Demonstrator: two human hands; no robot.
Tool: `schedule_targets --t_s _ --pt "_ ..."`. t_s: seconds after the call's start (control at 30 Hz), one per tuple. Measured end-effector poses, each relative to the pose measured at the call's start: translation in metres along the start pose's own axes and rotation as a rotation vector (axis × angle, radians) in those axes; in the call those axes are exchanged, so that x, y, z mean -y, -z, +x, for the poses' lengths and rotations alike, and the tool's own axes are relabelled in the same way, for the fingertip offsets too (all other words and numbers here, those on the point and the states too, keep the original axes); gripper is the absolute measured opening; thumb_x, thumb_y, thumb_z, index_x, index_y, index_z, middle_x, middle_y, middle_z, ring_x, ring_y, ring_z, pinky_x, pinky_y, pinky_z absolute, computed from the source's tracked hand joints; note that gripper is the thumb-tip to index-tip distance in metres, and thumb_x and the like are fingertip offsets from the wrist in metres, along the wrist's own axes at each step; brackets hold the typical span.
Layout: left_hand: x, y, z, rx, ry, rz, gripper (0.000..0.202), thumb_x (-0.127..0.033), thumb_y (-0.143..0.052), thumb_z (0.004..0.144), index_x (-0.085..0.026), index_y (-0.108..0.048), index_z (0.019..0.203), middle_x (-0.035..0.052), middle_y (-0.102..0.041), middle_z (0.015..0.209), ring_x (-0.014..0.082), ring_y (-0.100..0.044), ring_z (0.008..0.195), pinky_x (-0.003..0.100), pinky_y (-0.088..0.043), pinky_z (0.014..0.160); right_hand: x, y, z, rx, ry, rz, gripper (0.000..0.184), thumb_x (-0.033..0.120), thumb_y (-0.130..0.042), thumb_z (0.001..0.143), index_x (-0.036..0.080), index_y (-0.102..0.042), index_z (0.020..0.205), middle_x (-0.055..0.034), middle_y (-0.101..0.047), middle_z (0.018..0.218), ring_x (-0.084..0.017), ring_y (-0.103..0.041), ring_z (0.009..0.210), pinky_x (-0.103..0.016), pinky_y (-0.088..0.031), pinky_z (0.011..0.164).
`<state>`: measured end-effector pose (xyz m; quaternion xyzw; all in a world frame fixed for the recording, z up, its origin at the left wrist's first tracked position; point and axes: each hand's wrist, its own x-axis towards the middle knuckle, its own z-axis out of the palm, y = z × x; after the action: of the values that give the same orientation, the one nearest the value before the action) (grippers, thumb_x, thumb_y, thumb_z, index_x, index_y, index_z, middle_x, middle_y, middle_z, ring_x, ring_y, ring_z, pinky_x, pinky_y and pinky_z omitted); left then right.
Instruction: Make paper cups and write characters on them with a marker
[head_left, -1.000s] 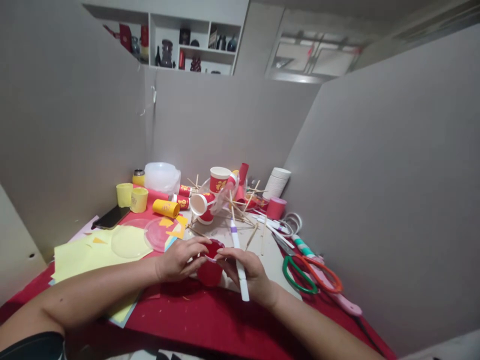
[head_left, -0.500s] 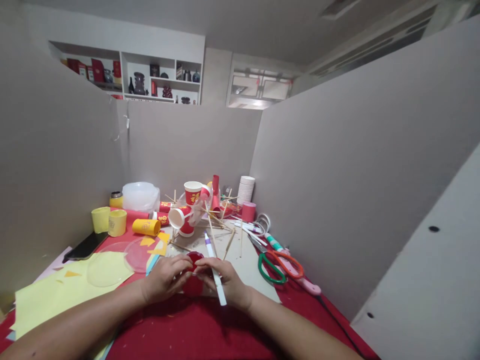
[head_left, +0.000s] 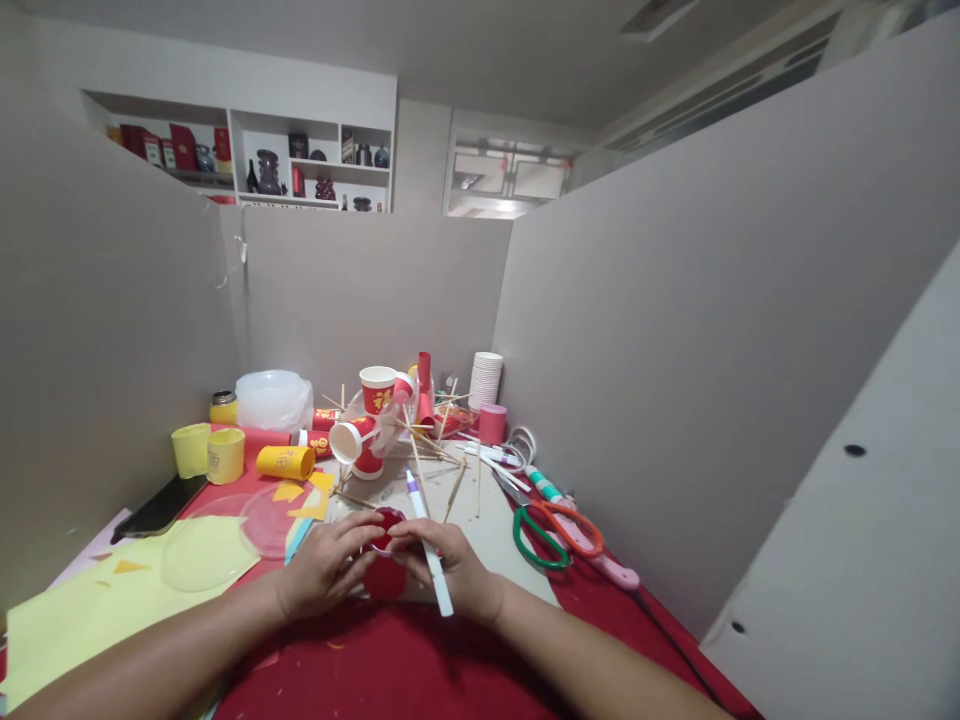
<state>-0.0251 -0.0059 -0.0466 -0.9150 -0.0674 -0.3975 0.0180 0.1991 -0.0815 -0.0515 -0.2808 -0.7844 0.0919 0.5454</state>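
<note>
A red paper tube (head_left: pixel 385 580) stands near the front of the table, its open top facing me. My left hand (head_left: pixel 330 562) grips its left side, fingers curled at the rim. On the opposite side my right hand (head_left: pixel 448 562) pinches the rim with thumb and fingertips. A white marker with a purple band (head_left: pixel 437 578) is also tucked in my right hand, its tip pointing away from me. The fingertips partly hide the tube's rim. Just beyond the hands lie wooden sticks (head_left: pixel 454 488) on a grey board (head_left: pixel 491 545).
Paper cups (head_left: pixel 378 390) and sticks are piled behind. Green-and-orange scissors (head_left: pixel 541 538) and a pink-handled tool (head_left: pixel 619 574) lie right. Yellow paper (head_left: pixel 67 610), clear discs (head_left: pixel 211 555), a phone (head_left: pixel 159 506) and yellow tubes (head_left: pixel 226 458) are left. Grey partitions (head_left: pixel 375 280) enclose the table.
The view has shifted slightly, so the background sits a little further left. Both hands stay on the red tube, and more of its open top shows between the fingers.
</note>
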Motion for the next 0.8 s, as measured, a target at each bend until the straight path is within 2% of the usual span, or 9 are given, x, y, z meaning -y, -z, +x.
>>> schedule_targets --t_s 0.17,0.47,0.8 --pt "0.001 -0.001 -0.001 -0.005 -0.013 0.016 0.029 -0.025 -0.049 0.103 -0.024 -0.058 0.13 0.0117 -0.073 0.129 0.0197 -0.074 0.115 0.029 -0.063 0.091 -0.003 0.0 -0.002 -0.002 0.023 -0.008 0.021 0.027 -0.067 0.096 0.024 -0.07 0.116 -0.0047 -0.081 0.089 -0.016 -0.079 0.078 -0.023 -0.064 0.075" --pt "0.001 -0.003 -0.006 0.001 -0.036 -0.01 0.042 -0.021 -0.051 0.101 -0.024 -0.048 0.143 0.0182 -0.066 0.142 0.0235 -0.07 0.125 0.032 -0.062 0.096 -0.004 0.003 -0.005 0.01 0.012 0.013 0.025 0.025 -0.067 0.096 0.022 -0.066 0.12 -0.0069 -0.082 0.095 -0.015 -0.08 0.083 -0.023 -0.064 0.078" --pt "-0.002 -0.001 -0.015 -0.019 0.049 -0.057 0.052 -0.015 -0.051 0.1 -0.026 -0.044 0.15 0.0168 -0.06 0.149 0.024 -0.063 0.136 0.035 -0.06 0.106 -0.009 -0.004 -0.008 0.032 -0.034 -0.003 0.023 0.027 -0.066 0.095 0.022 -0.066 0.118 -0.0082 -0.081 0.095 -0.017 -0.079 0.082 -0.026 -0.064 0.078"
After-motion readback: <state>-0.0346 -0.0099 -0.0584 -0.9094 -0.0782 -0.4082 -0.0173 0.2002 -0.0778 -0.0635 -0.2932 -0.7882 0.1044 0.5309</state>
